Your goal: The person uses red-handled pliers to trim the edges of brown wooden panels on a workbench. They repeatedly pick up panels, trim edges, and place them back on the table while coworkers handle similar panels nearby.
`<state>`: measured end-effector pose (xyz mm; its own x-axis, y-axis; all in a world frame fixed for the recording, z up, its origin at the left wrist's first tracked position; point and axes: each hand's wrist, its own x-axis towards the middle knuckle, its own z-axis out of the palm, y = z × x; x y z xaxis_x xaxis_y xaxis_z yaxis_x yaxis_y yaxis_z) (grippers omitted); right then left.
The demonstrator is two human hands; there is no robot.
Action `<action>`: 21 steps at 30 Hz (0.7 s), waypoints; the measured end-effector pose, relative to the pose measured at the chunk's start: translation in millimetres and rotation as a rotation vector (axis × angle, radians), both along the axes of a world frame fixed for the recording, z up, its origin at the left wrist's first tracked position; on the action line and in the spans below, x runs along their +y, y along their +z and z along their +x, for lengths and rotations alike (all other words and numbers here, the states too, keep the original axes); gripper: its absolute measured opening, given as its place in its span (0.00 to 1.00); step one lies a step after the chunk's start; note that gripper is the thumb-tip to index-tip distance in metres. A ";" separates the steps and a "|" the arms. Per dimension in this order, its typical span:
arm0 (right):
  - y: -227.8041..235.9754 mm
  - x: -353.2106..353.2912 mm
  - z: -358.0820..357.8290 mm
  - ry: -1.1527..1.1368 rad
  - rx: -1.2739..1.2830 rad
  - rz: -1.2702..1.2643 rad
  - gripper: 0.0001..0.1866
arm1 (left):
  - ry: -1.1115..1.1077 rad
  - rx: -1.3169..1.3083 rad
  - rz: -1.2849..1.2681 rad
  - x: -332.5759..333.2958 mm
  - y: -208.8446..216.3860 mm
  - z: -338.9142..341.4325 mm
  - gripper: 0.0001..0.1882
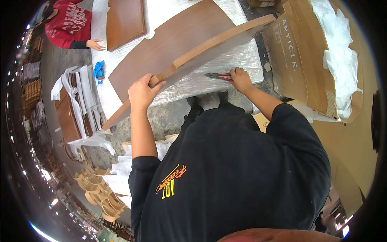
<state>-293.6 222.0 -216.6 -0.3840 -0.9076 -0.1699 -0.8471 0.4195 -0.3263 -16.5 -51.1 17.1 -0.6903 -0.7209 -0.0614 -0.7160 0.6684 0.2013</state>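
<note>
My left hand (142,92) is closed on the near edge of a brown wooden board (223,43). The board is raised on edge at a tilt, and its light wooden rim has a notch beside my fingers. Behind it stretches a broad brown wooden panel (161,52) with a curved side; whether the two are joined, I cannot tell. Closed around red handles, my right hand (242,80) holds a pair of pliers (217,76) low over the table's near edge. The pliers' dark jaws point left, toward the board.
Plastic film covers the white table (252,60). Another brown panel (125,22) lies at the far left, beside a co-worker's hand (95,44). Blue crumpled material (98,70) is on the left edge. A large cardboard box (300,60) with white wrapping (338,56) stands right.
</note>
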 end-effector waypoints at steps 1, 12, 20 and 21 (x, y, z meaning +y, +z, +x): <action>-1.2 -1.1 -4.5 0.023 0.005 0.005 0.22 | 0.011 -0.009 0.001 -0.8 -0.8 -0.3 0.24; 64.5 -6.1 29.4 0.123 -0.485 0.214 0.18 | 0.038 0.024 0.044 -21.2 1.5 -2.8 0.28; 175.1 -70.2 99.5 0.069 -0.333 -0.200 0.15 | 0.031 -0.013 0.114 -35.5 -0.1 -1.8 0.26; 181.8 -77.4 104.1 0.027 -0.266 -0.210 0.14 | 0.039 -0.031 0.145 -36.3 0.0 -1.6 0.25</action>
